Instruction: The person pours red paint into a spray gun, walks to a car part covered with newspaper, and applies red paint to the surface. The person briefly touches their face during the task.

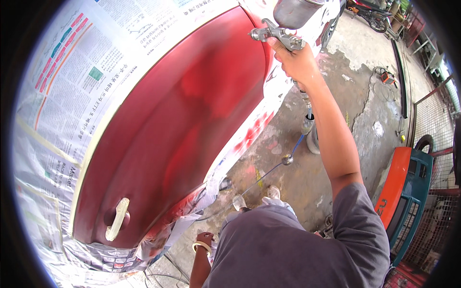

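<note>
Evidently, your right hand has its fingers curled closed around the grip of a silver metal spray gun, held at the upper right edge of the glossy, curved red car door panel, the landmark for everything else; how far the trigger is pulled you cannot tell from this angle. Its nozzle faces the panel, probably so that what leaves it lands on the metal, and the rounded grey metal cup sits above the gun, likely so its contents feed downward. Below the grip, to the panel's right, a thin blue hose hangs towards the floor, clear of the red surface, seemingly to avoid brushing it. Printed white newspaper sheets border the panel's upper left side, their edge held by a narrow cream tape strip, apparently to shield the surround. At the panel's lower end, the door handle is wrapped in pale tape, presumably for the same reason. Your left hand, its wrist in a cream ring-shaped bracelet, hangs apart from the panel near that end; its fingers look loosely bent, but whether they hold anything is unclear.
</note>
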The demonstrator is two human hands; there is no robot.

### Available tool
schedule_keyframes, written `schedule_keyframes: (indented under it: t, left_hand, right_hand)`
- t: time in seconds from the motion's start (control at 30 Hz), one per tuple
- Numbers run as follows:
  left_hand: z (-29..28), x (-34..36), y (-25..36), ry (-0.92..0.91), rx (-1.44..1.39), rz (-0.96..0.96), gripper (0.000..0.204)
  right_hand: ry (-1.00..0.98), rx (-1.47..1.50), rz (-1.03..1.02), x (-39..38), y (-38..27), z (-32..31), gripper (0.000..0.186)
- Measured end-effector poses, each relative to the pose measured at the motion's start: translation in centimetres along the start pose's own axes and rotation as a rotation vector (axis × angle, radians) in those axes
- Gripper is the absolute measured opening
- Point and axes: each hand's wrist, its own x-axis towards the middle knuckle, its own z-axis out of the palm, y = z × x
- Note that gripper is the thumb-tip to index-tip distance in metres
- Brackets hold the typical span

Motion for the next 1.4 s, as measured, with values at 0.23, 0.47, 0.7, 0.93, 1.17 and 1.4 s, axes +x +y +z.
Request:
schedule_keyframes:
  t: [0.23,0.47,0.7,0.93,1.17,1.4]
  left_hand:
    - [-0.1,-1.2,1.3,-0.020,-0.095,-0.112,0.024]
    - [0.1,-2.3,1.7,-0.039,-0.108,-0.156,0.028]
    - [-0.7,-3.0,2.6,-0.035,-0.090,-0.160,0.030]
    - [0.1,-1.5,0.5,-0.035,-0.092,-0.127,0.027]
    - [-0.3,-2.9,2.3,-0.036,-0.063,-0.157,0.028]
    - [0.9,-2.7,0.2,-0.022,-0.014,-0.095,0.025]
  right_hand:
    - [0.092,-0.011,0.182,3.8,2.4,-2.0,0.033]
    - [0.061,0.059,0.119,3.3,1.5,-1.0,0.033]
    - [-0.156,0.109,0.258,-1.0,-2.1,0.3,0.030]
    - [-0.391,0.225,0.181,-5.6,-4.3,1.7,0.026]
    - [-0.332,0.135,0.316,-5.1,-1.9,0.8,0.030]
    - [-0.031,-0.036,0.081,-1.5,2.5,-2.0,0.033]
